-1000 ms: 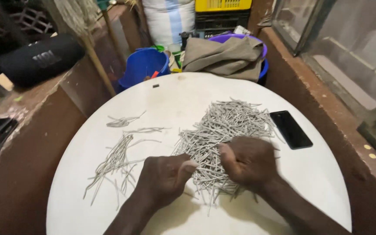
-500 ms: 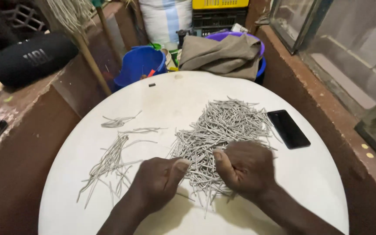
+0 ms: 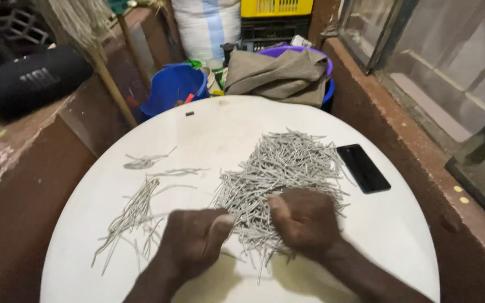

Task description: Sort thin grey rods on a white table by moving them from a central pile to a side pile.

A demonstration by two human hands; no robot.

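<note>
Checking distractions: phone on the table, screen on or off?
Off, it seems: the phone lies flat on the table, its screen uniformly black.

At the bottom centre of the frame the left hand [image 3: 193,242] and the right hand [image 3: 304,220] rest curled on the near edge of a heap of thin grey sticks [image 3: 279,174], fingers closed around some of them. The heap lies on a round white table [image 3: 225,126] — a looser scatter of sticks [image 3: 133,213] lies to the left, a black phone [image 3: 363,168] to the right. Blue buckets [image 3: 172,87] stand along the top.
</note>
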